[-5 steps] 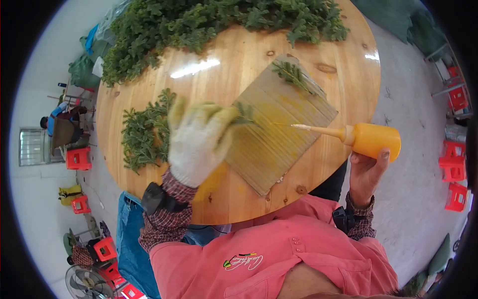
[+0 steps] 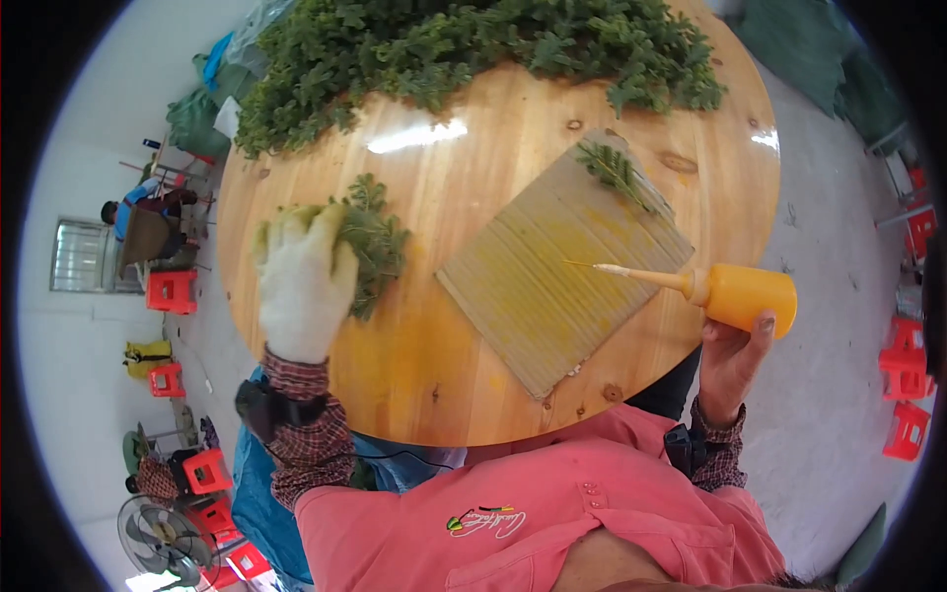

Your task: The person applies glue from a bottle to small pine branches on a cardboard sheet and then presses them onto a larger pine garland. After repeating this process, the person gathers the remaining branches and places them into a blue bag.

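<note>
My right hand (image 2: 732, 360) is wrapped around a yellow squeeze bottle (image 2: 752, 299). The bottle lies nearly level, its long thin nozzle pointing left over a flat piece of corrugated cardboard (image 2: 533, 316) smeared with yellow. One green needled sprig (image 2: 614, 172) rests at the cardboard's far corner. On the left, my left hand (image 2: 304, 281), in a white glove with yellowed fingertips, is over a small heap of green sprigs (image 2: 375, 252). Its fingers reach forward with the thumb apart, and the glove covers part of the heap. No sprig shows in its grasp.
A large pile of green sprigs (image 2: 444, 54) covers the far side of the round wooden table (image 2: 464, 419). Yellow stains mark the wood near my left forearm. Red stools (image 2: 173, 291), a standing fan (image 2: 163, 533) and other people (image 2: 148, 222) are beyond the table on the left.
My left hand has moved left, from beside the nozzle to the small heap; the sprig at its fingertips no longer shows over the cardboard. My right hand keeps holding the bottle.
</note>
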Available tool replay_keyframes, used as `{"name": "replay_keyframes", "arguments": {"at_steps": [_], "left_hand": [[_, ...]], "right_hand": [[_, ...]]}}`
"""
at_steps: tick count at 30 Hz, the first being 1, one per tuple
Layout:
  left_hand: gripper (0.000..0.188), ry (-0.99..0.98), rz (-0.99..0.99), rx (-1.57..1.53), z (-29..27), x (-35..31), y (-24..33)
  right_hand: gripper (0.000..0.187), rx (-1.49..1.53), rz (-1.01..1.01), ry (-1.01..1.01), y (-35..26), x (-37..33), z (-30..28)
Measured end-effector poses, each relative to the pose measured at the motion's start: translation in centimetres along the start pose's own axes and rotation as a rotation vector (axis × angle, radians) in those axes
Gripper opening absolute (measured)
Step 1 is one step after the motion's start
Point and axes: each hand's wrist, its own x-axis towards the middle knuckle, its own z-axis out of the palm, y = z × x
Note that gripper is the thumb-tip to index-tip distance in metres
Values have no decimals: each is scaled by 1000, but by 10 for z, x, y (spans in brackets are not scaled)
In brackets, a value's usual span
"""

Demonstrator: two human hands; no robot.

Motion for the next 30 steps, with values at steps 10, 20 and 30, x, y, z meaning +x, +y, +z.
{"name": "replay_keyframes", "arguments": {"at_steps": [10,20,30], "left_hand": [[39,-322,-352,-293,37,117,3],[60,-251,-608,-281,125,169,0],[26,-43,-12,-725,46,104,17]], "right_hand": [[46,-8,23,18,9,9,13],[52,-35,8,-12,10,9,7],[50,80,4,5,11,7,4]]}}
